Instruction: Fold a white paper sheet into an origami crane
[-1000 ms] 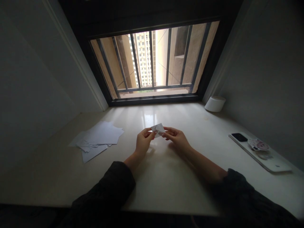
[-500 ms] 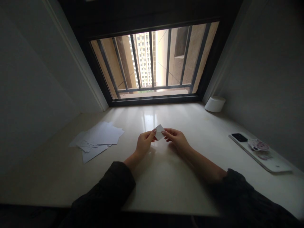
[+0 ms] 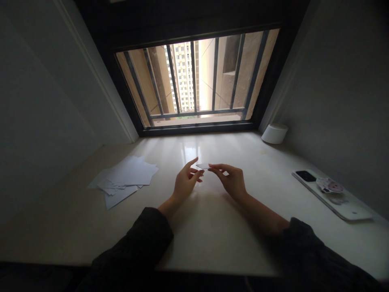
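One folded paper (image 3: 202, 166) points left from right fingers (image 3: 223, 166), long axis crosswise.

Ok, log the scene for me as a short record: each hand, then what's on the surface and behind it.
Right hand: pinching a small white paper piece
Left hand: open beside the paper piece; contact unclear
Surface, left: overlapping white sheets
Surface, right: phone, back up, with a round decorated attachment
Far right: white rounded object near the window
Behind: dark-framed window with bars outside
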Motion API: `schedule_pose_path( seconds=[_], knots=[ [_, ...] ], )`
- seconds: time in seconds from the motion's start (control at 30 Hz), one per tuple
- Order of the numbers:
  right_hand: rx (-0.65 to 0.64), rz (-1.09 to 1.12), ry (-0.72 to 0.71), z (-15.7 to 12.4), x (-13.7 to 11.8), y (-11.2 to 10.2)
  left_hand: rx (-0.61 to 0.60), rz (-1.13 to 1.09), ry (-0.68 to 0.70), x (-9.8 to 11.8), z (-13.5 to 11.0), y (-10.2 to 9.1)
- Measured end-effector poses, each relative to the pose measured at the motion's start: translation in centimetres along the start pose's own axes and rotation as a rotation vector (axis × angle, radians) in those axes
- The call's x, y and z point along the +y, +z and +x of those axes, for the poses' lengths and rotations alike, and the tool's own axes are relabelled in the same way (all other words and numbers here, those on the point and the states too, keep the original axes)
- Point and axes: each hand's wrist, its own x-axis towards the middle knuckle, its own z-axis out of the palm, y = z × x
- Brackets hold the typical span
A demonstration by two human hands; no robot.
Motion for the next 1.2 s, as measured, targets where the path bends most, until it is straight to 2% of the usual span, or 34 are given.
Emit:
schedule_pose_path(
  seconds=[0.2,0.43,0.6,0.83,1.07,1.2],
  knots=[
    [-0.026,-0.026,-0.041,0.1,0.3,-0.1,0.006,0.000,0.114,0.5,-0.2,0.2],
    [-0.210,0.291,0.052,0.2,0.4,0.5,0.050,0.089,0.187,-0.2,0.1,-0.5],
    [-0.176,0.347,0.124,0.3,0.6,0.7,0.006,0.075,0.211,0.3,0.1,-0.5],
    [-0.154,0.370,0.210,0.4,0.3,0.7,0.033,-0.118,0.095,0.6,0.1,-0.3],
    [-0.107,0.339,0.218,0.2,0.0,0.6,0.160,-0.249,-0.074,0.2,0.0,0.5],
    [-0.100,0.375,0.232,0.1,0.0,0.9,0.182,-0.278,-0.105,0.2,-0.1,0.7]
  ],
)
